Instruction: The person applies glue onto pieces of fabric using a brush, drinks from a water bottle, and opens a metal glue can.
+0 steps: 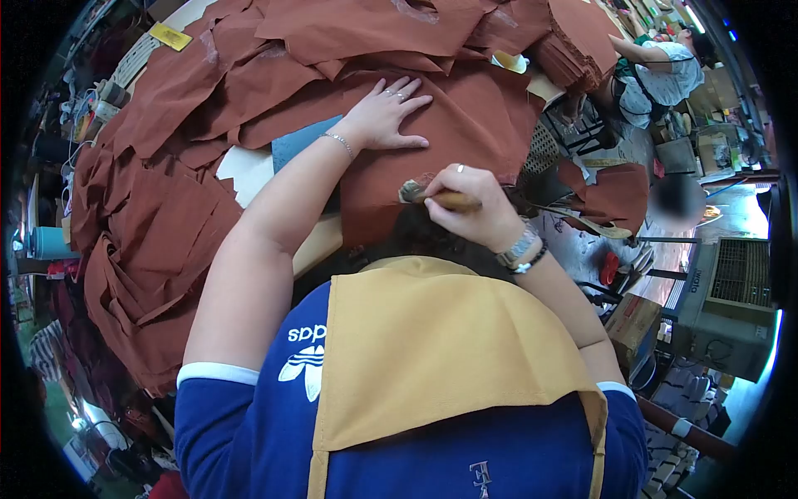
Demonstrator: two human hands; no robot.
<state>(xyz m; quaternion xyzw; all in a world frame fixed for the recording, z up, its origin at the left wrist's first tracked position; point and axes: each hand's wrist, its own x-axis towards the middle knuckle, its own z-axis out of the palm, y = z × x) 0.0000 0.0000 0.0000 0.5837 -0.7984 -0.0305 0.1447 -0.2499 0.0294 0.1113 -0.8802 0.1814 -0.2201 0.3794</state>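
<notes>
Pressing lightly on a brown-red sheet (pixel 465 116), the left hand (pixel 382 121) is lying palm down with its fingers spreading, and it is grasping nothing. The right hand (pixel 478 208) is closing its grip around the wooden handle of a small brush (pixel 455 200). The pale bristles are pointing to the left, near the lower edge of the sheet in the centre of the frame; I cannot tell if they are touching it.

The step in hand is seeming to be brushing along this edge. In my judgement, a further stroke would be calling for light, even pressure, with the flat hand steadying the material.

The sheet is looking matt and flexible, like cloth or thin leather, and is showing soft creases. A loose heap (pixel 166 200) of similar colour is filling the left side, its edges folding and overlapping. A blue-grey piece (pixel 295 143) and a white piece (pixel 245 175) are lying beside the left forearm, and a layered stack (pixel 578 41) is resting at the upper right of the tabletop (pixel 320 245). Beyond it, another person (pixel 665 75) is bending an arm.
</notes>
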